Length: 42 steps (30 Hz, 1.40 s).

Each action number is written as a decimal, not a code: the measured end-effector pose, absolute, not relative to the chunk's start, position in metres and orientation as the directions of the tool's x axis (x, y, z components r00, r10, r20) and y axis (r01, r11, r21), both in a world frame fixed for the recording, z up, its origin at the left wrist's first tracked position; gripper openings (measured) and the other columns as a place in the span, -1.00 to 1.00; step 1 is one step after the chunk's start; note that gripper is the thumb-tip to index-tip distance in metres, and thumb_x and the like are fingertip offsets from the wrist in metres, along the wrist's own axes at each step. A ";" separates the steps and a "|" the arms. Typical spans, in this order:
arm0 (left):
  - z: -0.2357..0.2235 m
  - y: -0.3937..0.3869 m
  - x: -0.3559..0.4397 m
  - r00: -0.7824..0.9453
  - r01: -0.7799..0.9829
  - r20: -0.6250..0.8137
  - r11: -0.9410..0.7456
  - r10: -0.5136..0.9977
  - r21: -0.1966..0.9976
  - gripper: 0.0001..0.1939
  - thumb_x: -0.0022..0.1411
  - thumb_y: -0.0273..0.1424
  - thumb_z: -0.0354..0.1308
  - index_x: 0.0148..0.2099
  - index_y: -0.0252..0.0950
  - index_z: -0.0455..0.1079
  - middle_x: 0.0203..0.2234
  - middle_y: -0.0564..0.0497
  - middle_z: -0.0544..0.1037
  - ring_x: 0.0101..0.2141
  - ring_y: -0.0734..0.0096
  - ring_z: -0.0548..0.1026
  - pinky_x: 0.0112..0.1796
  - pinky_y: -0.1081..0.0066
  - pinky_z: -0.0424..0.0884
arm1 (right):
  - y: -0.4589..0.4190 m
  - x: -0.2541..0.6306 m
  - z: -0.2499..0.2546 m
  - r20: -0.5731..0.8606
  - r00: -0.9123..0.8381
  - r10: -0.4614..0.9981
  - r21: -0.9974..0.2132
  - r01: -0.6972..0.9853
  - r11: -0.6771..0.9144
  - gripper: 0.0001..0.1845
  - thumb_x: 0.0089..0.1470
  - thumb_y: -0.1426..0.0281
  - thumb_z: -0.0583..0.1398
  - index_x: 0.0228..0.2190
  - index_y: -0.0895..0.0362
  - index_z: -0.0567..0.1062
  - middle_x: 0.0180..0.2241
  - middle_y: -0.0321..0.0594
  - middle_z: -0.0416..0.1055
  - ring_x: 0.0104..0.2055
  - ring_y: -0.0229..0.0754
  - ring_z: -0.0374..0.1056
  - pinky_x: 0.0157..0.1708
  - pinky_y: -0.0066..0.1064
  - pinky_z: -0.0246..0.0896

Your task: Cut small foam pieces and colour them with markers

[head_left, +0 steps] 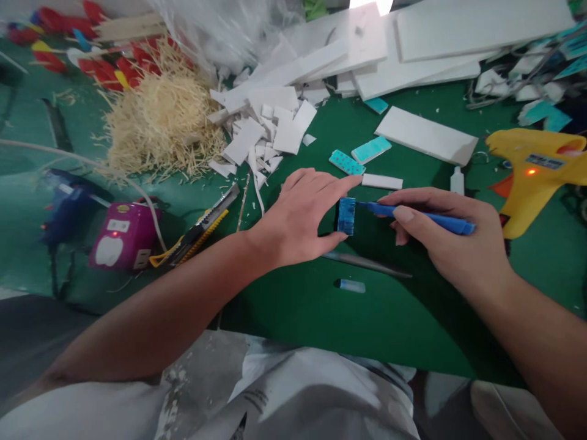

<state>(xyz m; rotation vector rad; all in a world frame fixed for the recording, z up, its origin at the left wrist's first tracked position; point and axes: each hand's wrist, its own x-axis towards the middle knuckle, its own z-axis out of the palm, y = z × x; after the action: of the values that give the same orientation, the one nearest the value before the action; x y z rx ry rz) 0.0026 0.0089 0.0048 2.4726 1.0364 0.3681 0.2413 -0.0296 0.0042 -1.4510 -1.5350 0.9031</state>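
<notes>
Marker cap (354, 286): on green table (293, 324), near edge side.
Metal tool (371, 264): flat, just beyond cap.
Right hand (443, 229): fingers closed on blue marker (440, 221), tip just beside blue piece's right edge; contact unclear.
Left hand (296, 217): thumb and forefinger spread wide, thumb at piece's near edge; can't tell if it's pinched.
Blue piece (347, 217): on table, between hands.
White strip (382, 181): just beyond piece.
Dotted teal strip (347, 162): farther, patterned side up.
White boards (481, 30): stacked, far side.
</notes>
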 end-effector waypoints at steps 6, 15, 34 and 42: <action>0.002 0.011 0.001 0.701 0.591 0.090 -0.648 0.707 0.481 -0.32 0.35 -0.28 0.19 0.43 -0.32 0.16 0.14 -0.17 0.51 0.17 0.01 0.41 0.24 0.08 0.18 | -0.028 0.242 0.003 0.082 0.001 0.997 -0.892 0.445 0.073 -0.90 0.15 0.27 0.37 -0.32 -0.05 0.74 -0.62 -0.35 0.46 -0.62 -0.30 0.31 -0.62 -0.46 0.22; 0.001 0.011 0.002 0.704 0.579 0.106 -0.654 0.702 0.488 -0.33 0.34 -0.31 0.20 0.42 -0.34 0.18 0.13 -0.16 0.52 0.16 0.02 0.42 0.22 0.09 0.19 | -0.028 0.241 0.005 0.067 -0.004 0.998 -0.899 0.434 0.062 -0.89 0.15 0.29 0.36 -0.35 -0.03 0.74 -0.61 -0.34 0.47 -0.64 -0.33 0.28 -0.65 -0.47 0.18; 0.002 0.011 0.002 0.700 0.593 0.092 -0.649 0.708 0.477 -0.33 0.34 -0.32 0.22 0.42 -0.32 0.18 0.15 -0.15 0.50 0.18 0.03 0.41 0.24 0.12 0.18 | -0.031 0.242 0.008 0.047 -0.039 0.998 -0.890 0.452 0.060 -0.85 0.12 0.28 0.35 -0.45 -0.01 0.73 -0.56 -0.30 0.56 -0.66 -0.31 0.28 -0.67 -0.46 0.20; 0.002 0.011 0.002 0.701 0.594 0.084 -0.646 0.708 0.480 -0.34 0.35 -0.31 0.21 0.42 -0.32 0.19 0.16 -0.16 0.50 0.19 0.02 0.40 0.23 0.10 0.19 | -0.031 0.241 0.014 0.008 -0.054 0.999 -0.890 0.454 0.031 -0.86 0.10 0.35 0.34 -0.46 -0.02 0.72 -0.53 -0.31 0.59 -0.64 -0.31 0.33 -0.64 -0.47 0.25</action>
<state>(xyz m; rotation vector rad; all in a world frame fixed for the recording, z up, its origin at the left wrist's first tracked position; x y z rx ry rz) 0.0017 0.0106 0.0024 2.4895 1.0062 0.3701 0.2411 -0.0312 0.0141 -1.5075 -1.5984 0.9699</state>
